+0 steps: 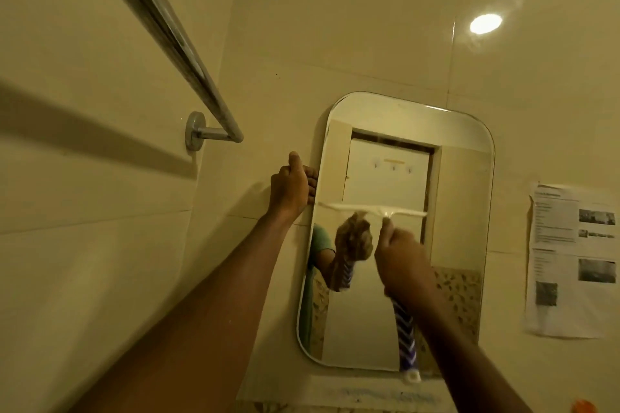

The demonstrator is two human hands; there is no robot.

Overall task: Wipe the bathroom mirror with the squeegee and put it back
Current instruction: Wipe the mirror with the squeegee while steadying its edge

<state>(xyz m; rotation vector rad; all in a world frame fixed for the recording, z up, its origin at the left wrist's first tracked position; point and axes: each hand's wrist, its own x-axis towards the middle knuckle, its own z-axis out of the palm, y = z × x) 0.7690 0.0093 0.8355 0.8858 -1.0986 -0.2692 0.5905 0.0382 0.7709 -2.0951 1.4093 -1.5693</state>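
Observation:
A rounded rectangular mirror [463, 211] hangs on the beige tiled wall. My right hand [401, 258] grips the handle of a squeegee, whose pale blade [372, 209] lies flat and level across the glass about a third of the way down. The handle, striped blue and white [406, 335], sticks out below my fist. My left hand [290, 189] grips the mirror's left edge, its fingers curled round the rim. The glass reflects my right fist and the squeegee.
A chrome towel rail [174, 43] runs along the left wall to a bracket [196, 132] near the corner. A printed paper sheet [570, 258] is stuck on the tiles right of the mirror. A lamp's glare [485, 23] shows on the wall above.

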